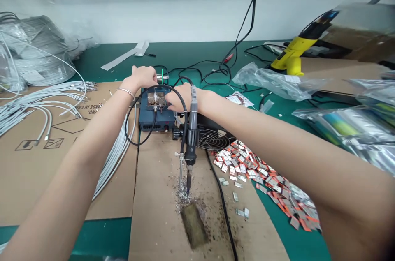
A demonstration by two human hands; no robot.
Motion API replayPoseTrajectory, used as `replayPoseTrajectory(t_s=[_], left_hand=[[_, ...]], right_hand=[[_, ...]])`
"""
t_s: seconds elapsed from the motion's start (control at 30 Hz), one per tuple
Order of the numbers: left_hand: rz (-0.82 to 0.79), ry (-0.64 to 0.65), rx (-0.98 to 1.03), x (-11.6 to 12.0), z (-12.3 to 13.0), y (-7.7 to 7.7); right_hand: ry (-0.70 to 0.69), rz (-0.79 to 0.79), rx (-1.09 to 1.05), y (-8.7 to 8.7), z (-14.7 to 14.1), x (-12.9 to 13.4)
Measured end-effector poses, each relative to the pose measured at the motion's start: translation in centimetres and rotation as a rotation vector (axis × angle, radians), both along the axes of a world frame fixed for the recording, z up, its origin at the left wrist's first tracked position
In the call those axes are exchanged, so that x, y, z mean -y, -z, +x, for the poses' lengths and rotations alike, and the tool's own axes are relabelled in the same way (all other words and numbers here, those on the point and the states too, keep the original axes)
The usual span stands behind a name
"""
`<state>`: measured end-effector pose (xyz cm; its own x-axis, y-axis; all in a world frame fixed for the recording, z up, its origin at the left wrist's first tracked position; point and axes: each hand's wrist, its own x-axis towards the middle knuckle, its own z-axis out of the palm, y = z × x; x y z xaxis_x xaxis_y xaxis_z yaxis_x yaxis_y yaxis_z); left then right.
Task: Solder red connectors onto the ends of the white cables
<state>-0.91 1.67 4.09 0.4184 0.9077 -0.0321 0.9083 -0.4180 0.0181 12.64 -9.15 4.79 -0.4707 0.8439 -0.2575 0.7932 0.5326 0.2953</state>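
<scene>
My left hand [144, 76], with a thin bangle at the wrist, reaches to the top left of a blue box-shaped solder feeder [156, 119], beside a shiny metal cylinder [162, 77]. Its fingers curl downward, and what they grip is hidden. At the feeder's upper right is my right hand [179, 97], fingers bent toward the clear-covered mechanism [156, 98] on top. A black cable loop crosses in front of it. Closer to me, a soldering iron [191, 146] is clamped tip-down in a stand, a thin metal feed tube [181, 170] alongside. Solder bits [183, 195] lie under the tip.
A brown stained block [194, 226] lies on the cardboard [157, 211]. Many small orange-and-silver metal pieces [265, 174] spread at right, near a black round fan grille [216, 139]. White cables [61, 96] lie left. A yellow heat gun [291, 53] and plastic bags [345, 129] sit right.
</scene>
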Motion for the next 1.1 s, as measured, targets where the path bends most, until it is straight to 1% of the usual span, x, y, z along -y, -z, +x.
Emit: replayPoseTrajectory(t_s=[0.23, 0.53, 0.9, 1.1], left_hand=[[-0.004, 0.005, -0.022, -0.3, -0.1, 0.2], [0.011, 0.035, -0.050, 0.1, -0.2, 0.1], [-0.002, 0.047, -0.030, 0.1, -0.3, 0.4], [-0.039, 0.063, 0.003, 0.5, -0.4, 0.3]], right_hand=[[0.005, 0.015, -0.005, 0.5, 0.0, -0.3], [0.004, 0.008, 0.028, -0.4, -0.4, 0.5], [0.022, -0.015, 0.028, -0.8, -0.4, 0.7], [0.020, -0.018, 0.025, -0.8, -0.3, 0.6]])
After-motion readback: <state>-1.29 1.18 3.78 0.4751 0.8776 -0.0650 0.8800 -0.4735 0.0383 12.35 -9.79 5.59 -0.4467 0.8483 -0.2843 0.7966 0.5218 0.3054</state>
